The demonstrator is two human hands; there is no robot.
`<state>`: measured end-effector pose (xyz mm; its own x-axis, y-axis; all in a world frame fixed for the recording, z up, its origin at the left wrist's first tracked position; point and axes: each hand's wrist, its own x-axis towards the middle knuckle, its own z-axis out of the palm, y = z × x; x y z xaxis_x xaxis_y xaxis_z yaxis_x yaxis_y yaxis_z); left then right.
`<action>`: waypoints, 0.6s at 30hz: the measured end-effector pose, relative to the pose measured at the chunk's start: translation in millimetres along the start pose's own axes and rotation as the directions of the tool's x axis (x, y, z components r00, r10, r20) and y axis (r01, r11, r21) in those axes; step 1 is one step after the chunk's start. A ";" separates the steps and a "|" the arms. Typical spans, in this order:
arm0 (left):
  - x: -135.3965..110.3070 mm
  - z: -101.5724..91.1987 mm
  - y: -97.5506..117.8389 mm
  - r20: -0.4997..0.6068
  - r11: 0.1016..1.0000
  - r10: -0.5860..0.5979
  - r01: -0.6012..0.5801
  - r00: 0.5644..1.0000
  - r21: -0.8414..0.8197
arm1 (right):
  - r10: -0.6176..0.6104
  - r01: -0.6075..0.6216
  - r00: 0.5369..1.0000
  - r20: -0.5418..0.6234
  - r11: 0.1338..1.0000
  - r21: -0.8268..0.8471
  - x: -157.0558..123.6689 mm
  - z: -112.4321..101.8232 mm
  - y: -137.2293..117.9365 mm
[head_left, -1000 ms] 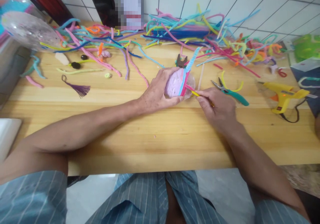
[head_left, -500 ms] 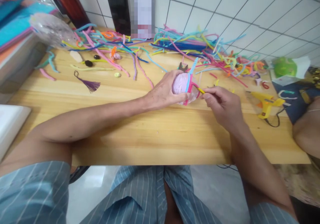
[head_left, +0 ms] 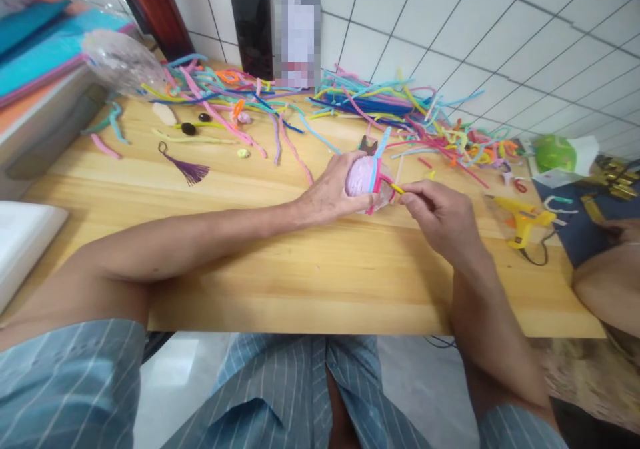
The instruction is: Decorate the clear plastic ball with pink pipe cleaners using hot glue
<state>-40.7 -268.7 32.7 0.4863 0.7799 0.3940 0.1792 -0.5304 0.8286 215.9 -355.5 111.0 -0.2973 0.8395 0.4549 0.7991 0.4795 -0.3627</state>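
My left hand [head_left: 333,192] is wrapped round a rounded pale pink ball [head_left: 361,177] of wound pipe cleaner, with a light blue and a red pipe cleaner [head_left: 376,166] running over it. My right hand [head_left: 440,217] is closed in a pinch on a thin yellow stick [head_left: 397,188] whose tip touches the ball's right side. Both hands hover just above the wooden table [head_left: 310,269].
A heap of coloured pipe cleaners [head_left: 400,112] lies along the back by the tiled wall. A purple tassel [head_left: 187,167] lies at left, a yellow glue gun [head_left: 523,217] at right. A green object [head_left: 555,152] and another person's arm [head_left: 607,285] are at far right.
The view has swung left and back, so the table looks farther off. My hands stay together on the ball and stick; the green-handled pliers are now hidden behind my right hand.
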 end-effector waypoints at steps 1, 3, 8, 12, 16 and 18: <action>-0.3 0.4 0.1 0.001 1.000 0.000 0.000 1.000 0.007 | -0.003 0.003 1.000 -0.001 1.000 0.008 -1.3 1.1 0.7; -1.1 1.4 0.1 0.002 1.000 -0.004 0.004 1.000 0.022 | -0.006 0.006 1.000 -0.006 1.000 0.017 -3.9 3.4 1.6; -3.2 3.7 -1.8 -0.020 0.999 0.020 -0.019 1.000 0.041 | -0.015 0.016 0.998 -0.059 1.000 0.005 -9.2 8.1 1.6; -3.8 3.3 -5.2 -0.016 0.999 0.015 -0.014 1.000 0.042 | -0.015 0.014 0.995 -0.098 1.000 -0.012 -12.7 8.7 0.9; -4.8 2.5 -7.4 -0.015 0.999 0.024 -0.023 1.000 0.045 | -0.043 0.040 0.992 -0.120 0.999 -0.030 -15.2 10.8 2.7; -5.2 2.7 -7.3 -0.013 0.998 0.040 -0.040 0.999 0.050 | -0.066 0.062 0.990 -0.123 0.997 -0.037 -16.0 13.2 4.4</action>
<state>-42.2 -269.8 23.5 0.4817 0.7622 0.4325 0.2026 -0.5770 0.7912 217.4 -363.5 91.5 -0.2827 0.7684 0.5742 0.7979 0.5206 -0.3038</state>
